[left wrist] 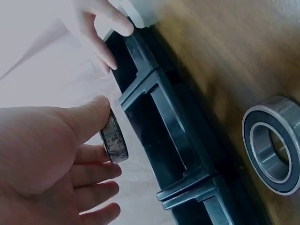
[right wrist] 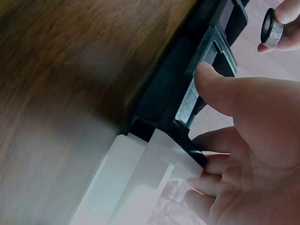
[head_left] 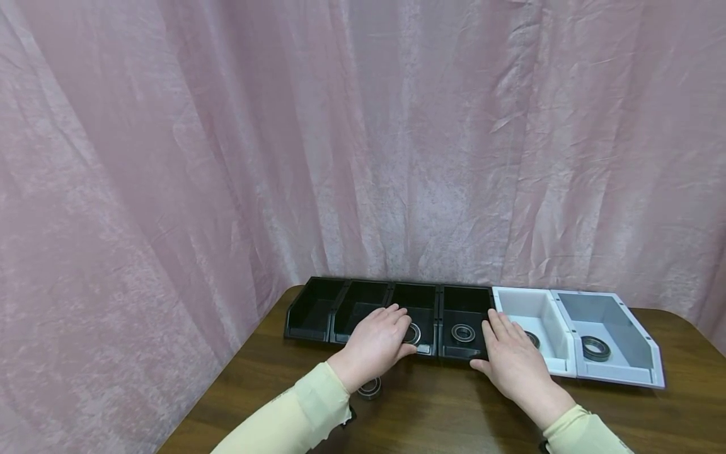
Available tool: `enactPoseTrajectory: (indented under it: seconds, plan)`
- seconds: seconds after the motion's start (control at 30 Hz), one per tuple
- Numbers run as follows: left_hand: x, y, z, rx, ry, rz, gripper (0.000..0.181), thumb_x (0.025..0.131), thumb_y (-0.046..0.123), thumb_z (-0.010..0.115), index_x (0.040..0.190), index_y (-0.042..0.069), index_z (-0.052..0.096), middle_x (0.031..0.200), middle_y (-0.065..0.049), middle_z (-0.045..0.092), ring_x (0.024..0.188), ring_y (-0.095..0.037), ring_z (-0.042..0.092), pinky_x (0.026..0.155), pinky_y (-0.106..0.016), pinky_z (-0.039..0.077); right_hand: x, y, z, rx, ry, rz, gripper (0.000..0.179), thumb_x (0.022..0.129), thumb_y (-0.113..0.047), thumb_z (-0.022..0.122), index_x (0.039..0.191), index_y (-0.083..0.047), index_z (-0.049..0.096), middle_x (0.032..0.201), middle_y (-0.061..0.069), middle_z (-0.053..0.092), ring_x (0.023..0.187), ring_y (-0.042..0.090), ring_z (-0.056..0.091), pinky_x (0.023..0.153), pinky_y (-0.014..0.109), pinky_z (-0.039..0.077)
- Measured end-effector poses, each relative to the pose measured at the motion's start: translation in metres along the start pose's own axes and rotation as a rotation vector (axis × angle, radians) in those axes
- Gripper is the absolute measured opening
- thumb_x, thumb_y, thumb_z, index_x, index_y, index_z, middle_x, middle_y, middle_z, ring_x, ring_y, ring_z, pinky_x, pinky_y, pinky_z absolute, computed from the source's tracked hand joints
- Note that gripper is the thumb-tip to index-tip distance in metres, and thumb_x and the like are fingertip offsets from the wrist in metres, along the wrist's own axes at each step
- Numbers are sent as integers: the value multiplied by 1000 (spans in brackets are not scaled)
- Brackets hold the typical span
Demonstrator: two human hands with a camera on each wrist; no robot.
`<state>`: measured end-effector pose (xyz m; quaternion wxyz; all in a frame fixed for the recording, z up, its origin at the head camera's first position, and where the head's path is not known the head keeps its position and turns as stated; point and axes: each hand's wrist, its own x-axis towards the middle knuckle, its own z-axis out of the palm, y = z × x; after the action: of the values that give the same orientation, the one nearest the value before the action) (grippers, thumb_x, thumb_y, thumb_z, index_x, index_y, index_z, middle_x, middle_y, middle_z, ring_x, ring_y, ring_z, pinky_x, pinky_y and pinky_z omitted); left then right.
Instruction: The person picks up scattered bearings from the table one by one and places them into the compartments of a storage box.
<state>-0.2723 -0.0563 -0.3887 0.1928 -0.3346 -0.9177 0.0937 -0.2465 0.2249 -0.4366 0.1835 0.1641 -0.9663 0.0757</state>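
Observation:
My left hand [head_left: 377, 343] pinches a ball bearing [left wrist: 115, 138] between thumb and forefinger, above the black bins. The other fingers of that hand are spread loosely. A second bearing [head_left: 370, 388] lies on the table under the left wrist. My right hand [head_left: 513, 359] is over the border between the last black bin [head_left: 465, 299] and the white bin [head_left: 524, 299], its fingers extended and holding nothing. Its thumb is close to the black bin's front lip; contact is hard to tell. A bearing [head_left: 463, 333] lies in that black bin, and another [head_left: 532, 339], partly hidden, in the white one.
At the right end of the row stands a grey bin [head_left: 590, 309] with a bearing [head_left: 595, 348] in it. More black bins [head_left: 320, 299] extend to the left. The row stands on a brown wooden table [head_left: 431, 416], with a pink curtain [head_left: 397, 139] behind it.

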Motion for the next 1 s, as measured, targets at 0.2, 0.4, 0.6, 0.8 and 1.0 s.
enactPoseTrajectory:
  seconds: [0.2, 0.4, 0.6, 0.8, 1.0]
  plan:
    - [7, -2, 4, -22, -4, -32, 52, 108, 46, 72, 141, 7, 71, 150, -14, 68, 146, -29, 59, 123, -43, 45, -1, 1, 0, 0, -2, 7, 81, 92, -37, 91, 143, 17, 60, 160, 40, 47, 150, 55, 45, 123, 65, 39]
    - [13, -4, 7, -18, -5, -44, 53, 107, 47, 72, 141, 7, 71, 150, -13, 68, 146, -29, 60, 123, -42, 45, -1, 0, 2, 3, -1, 11, 82, 91, -38, 91, 144, 17, 60, 160, 39, 47, 150, 55, 45, 123, 64, 38]
    - [16, -6, 10, -14, -7, -51, 52, 107, 48, 73, 139, 7, 72, 149, -13, 69, 145, -29, 61, 122, -42, 46, 0, 0, 3, 1, 5, 10, 83, 90, -38, 92, 143, 17, 60, 159, 39, 48, 150, 55, 46, 123, 64, 39]
    - [23, -9, 14, -39, -11, -68, 50, 106, 45, 74, 137, 6, 72, 149, -14, 69, 145, -30, 61, 122, -43, 46, 1, -1, 3, -1, -3, 13, 83, 90, -38, 92, 144, 17, 59, 160, 39, 47, 150, 55, 46, 123, 64, 38]
    - [30, -8, 17, -57, -46, -90, 51, 107, 46, 73, 140, 7, 71, 151, -13, 67, 147, -29, 59, 124, -43, 45, 1, -1, 1, -5, -20, 23, 83, 91, -39, 91, 145, 17, 59, 161, 40, 46, 151, 55, 44, 124, 64, 37]
